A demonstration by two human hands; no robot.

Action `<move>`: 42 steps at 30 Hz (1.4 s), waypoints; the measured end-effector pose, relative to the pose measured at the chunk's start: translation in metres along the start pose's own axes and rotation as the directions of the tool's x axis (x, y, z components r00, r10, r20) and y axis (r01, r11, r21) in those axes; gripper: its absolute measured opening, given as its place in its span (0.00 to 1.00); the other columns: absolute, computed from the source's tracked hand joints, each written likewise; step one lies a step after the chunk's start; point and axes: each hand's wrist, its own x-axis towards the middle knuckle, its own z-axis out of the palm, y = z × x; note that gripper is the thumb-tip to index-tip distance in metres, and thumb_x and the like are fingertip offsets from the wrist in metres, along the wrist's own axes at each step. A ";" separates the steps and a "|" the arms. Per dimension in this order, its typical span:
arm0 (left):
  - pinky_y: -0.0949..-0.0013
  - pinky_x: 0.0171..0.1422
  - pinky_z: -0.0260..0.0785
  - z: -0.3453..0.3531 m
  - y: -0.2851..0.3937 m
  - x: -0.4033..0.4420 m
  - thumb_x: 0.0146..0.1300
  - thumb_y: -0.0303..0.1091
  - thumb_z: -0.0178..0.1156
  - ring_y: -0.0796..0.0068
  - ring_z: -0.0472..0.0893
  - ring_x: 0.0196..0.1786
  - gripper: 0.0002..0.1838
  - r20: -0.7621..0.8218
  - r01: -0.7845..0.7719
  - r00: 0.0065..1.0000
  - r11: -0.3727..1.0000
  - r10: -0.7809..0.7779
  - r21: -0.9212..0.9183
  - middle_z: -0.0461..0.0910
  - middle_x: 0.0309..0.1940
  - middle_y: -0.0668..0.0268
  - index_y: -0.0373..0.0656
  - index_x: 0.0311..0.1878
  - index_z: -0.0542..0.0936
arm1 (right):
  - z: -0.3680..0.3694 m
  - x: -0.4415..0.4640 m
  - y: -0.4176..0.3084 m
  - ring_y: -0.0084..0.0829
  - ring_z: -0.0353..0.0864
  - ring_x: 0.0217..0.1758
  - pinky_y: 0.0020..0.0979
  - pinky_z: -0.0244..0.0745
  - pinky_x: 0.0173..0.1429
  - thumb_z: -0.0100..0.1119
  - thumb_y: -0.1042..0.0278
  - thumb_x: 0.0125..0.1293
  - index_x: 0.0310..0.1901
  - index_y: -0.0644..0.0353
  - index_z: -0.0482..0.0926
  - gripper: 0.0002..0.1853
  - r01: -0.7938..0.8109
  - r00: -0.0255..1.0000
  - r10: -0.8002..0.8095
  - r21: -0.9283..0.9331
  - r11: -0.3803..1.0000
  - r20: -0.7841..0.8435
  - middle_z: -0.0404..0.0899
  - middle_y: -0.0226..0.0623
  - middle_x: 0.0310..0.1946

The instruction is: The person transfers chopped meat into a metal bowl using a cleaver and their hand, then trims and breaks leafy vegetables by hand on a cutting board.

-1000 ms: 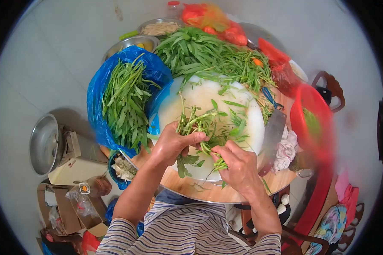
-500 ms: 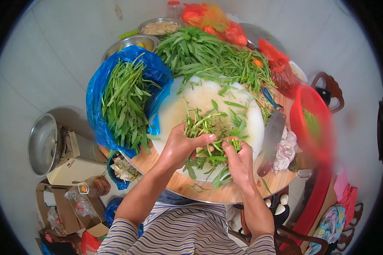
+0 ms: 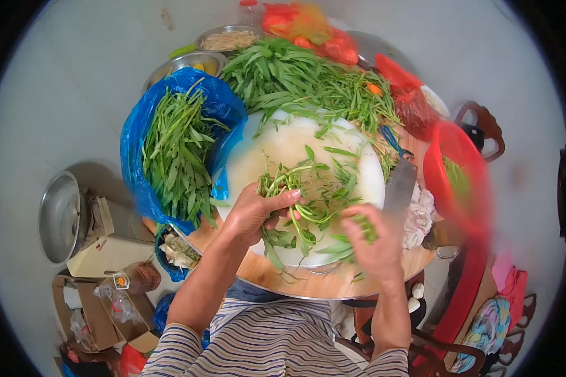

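Observation:
My left hand (image 3: 256, 210) is closed round a bunch of leafy green stems (image 3: 285, 182) over the round white board (image 3: 277, 141). To its right, my right hand (image 3: 374, 239), blurred by motion, grips a smaller bunch of greens (image 3: 363, 227) near the board's right edge. Loose leaves and stems lie on the board. A large pile of greens (image 3: 283, 72) rests behind it. More greens (image 3: 179, 151) fill the blue plastic bag (image 3: 132, 147) at the left. A cleaver (image 3: 400, 185) lies just right of the board.
A red basket (image 3: 440, 163) and a crumpled cloth (image 3: 419, 220) are at the right. Metal bowls (image 3: 220, 61) and red bags (image 3: 339, 47) sit at the back. Beside the wooden table (image 3: 283, 284) stand a metal basin (image 3: 60, 217) and cardboard boxes (image 3: 100, 314) on the left.
My right hand has moved away from my left, rightwards, with some greens in it. My left hand still holds its bunch and has shifted slightly left. The whole view has shifted a little.

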 end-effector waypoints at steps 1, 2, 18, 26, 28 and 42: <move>0.81 0.19 0.56 0.001 -0.001 0.000 0.62 0.33 0.74 0.82 0.81 0.30 0.19 0.014 -0.002 1.000 1.000 0.002 -0.002 0.87 0.38 0.62 0.38 0.52 0.79 | 0.005 -0.001 -0.002 0.31 0.81 0.30 0.32 0.75 0.34 0.63 0.75 0.68 0.45 0.61 0.82 0.05 -0.002 1.000 0.002 -0.001 1.000 -0.002 0.78 0.33 0.28; 0.82 0.19 0.56 0.001 -0.001 0.000 0.62 0.33 0.74 0.82 0.81 0.30 0.19 0.025 -0.005 1.000 1.000 0.006 -0.005 0.87 0.37 0.62 0.38 0.52 0.79 | 0.010 -0.001 -0.004 0.35 0.82 0.31 0.34 0.76 0.35 0.65 0.76 0.65 0.44 0.61 0.83 0.07 0.009 0.997 -0.005 -0.042 0.999 0.082 0.78 0.37 0.28; 0.81 0.17 0.57 0.011 -0.010 -0.005 0.63 0.32 0.74 0.77 0.86 0.32 0.27 0.044 -0.048 0.998 0.998 0.049 -0.033 0.87 0.42 0.56 0.35 0.61 0.73 | 0.043 -0.004 0.005 0.24 0.73 0.40 0.27 0.69 0.48 0.54 0.62 0.75 0.43 0.66 0.78 0.13 -0.508 0.803 0.593 0.450 0.734 -0.061 0.77 0.28 0.36; 0.80 0.16 0.56 -0.003 -0.003 -0.008 0.64 0.30 0.72 0.74 0.87 0.33 0.24 -0.008 -0.154 0.988 0.988 0.154 0.013 0.88 0.41 0.55 0.33 0.59 0.75 | 0.005 -0.008 -0.006 0.26 0.75 0.36 0.28 0.70 0.42 0.54 0.71 0.73 0.42 0.62 0.76 0.04 -0.182 0.936 0.278 0.378 0.908 -0.216 0.78 0.34 0.34; 0.80 0.16 0.57 0.001 -0.006 -0.006 0.64 0.29 0.72 0.75 0.87 0.32 0.23 -0.021 -0.146 0.989 0.989 0.146 -0.001 0.88 0.41 0.56 0.34 0.58 0.75 | 0.008 -0.010 -0.021 0.34 0.79 0.30 0.34 0.73 0.33 0.62 0.76 0.67 0.44 0.63 0.76 0.06 0.057 0.995 -0.052 -0.064 0.996 0.080 0.78 0.39 0.32; 0.80 0.19 0.60 -0.001 -0.020 -0.015 0.64 0.31 0.73 0.77 0.85 0.32 0.22 -0.064 -0.127 0.990 0.991 0.124 -0.038 0.88 0.42 0.57 0.35 0.57 0.77 | 0.048 -0.025 -0.007 0.40 0.83 0.31 0.38 0.77 0.30 0.71 0.77 0.55 0.49 0.61 0.77 0.19 0.148 0.985 -0.101 -0.389 0.909 0.139 0.74 0.37 0.31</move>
